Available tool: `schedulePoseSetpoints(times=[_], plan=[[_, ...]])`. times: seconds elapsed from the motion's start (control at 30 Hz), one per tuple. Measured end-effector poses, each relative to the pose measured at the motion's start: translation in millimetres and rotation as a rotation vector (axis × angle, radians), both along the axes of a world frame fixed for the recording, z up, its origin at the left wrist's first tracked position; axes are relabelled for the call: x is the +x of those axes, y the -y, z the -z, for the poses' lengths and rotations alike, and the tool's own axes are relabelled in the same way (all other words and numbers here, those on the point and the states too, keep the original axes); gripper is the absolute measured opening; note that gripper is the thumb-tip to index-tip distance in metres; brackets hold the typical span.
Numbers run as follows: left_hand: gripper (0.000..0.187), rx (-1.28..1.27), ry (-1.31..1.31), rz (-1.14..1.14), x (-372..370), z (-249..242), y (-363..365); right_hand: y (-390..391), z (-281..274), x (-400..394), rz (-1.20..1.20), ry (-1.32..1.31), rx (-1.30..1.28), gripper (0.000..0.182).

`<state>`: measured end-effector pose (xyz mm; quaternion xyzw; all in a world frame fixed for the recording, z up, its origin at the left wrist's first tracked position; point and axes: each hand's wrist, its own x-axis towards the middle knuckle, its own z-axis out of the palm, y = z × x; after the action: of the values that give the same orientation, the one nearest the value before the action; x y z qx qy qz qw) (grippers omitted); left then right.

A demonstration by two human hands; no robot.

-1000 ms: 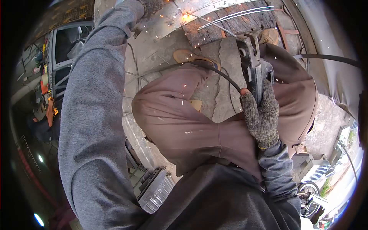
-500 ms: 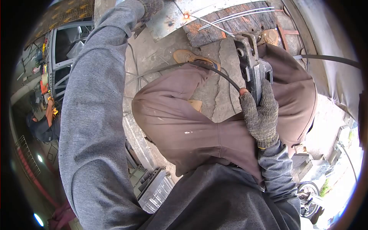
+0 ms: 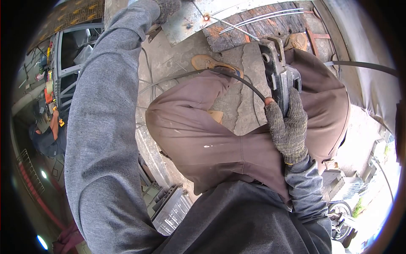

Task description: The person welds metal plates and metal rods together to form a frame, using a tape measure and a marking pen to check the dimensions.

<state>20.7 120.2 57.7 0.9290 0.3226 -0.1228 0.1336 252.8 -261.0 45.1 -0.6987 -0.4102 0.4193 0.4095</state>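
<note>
My right hand, in a grey knit glove, is closed around a black welding electrode holder. A bare thumb tip pokes out of the glove near the holder's cable. From the holder's jaws a thin welding electrode reaches up and left to a small orange-rimmed spot on a metal plate. My left hand, also gloved, is at the top edge beside the plate's left end. Its fingers are mostly cut off by the frame, so its grip is hidden.
Several spare rods lie on a charred wooden board. A black cable loops over my leg. At left are a metal frame and another person. A motorcycle wheel shows at lower right.
The bright orange glow at the spot on the plate has dimmed. The electrode holder and both of my hands have hardly moved.
</note>
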Motion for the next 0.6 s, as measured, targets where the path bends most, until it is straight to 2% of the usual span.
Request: schedulePoseSetpoints(times=[0.6], plan=[[0.05, -0.02, -0.015, -0.021, -5.4, 4.3, -7.3, -2.1, -2.5, -1.1, -0.019, 0.016, -0.028, 0.038]])
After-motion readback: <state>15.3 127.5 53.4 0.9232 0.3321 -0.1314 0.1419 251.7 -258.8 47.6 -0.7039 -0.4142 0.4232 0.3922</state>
